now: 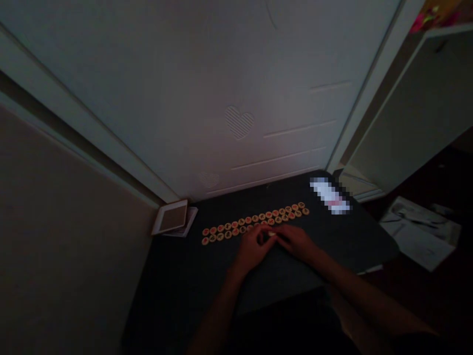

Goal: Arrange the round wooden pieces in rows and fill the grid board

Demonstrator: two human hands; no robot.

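Observation:
Two long rows of round Chinese chess pieces point(254, 218) lie on the dark table point(185, 281), marked with red or dark characters. Just in front of the lower row, my left hand point(254, 245) has its thumb and fingers curled together. My right hand point(293, 239) meets it from the right, fingertips pinched. Between the fingertips of both hands a small pale piece point(272, 233) shows, apparently another chess piece; the fingers cover most of it. My left hand hides part of the lower row.
Stacked flat items point(173, 219), one framed in white, lie at the table's left corner. A blurred-out bright object point(330, 195) is at the back right. Behind the table rises a white panel point(236, 74) with heart reliefs. A white box point(421, 231) stands beyond the right edge.

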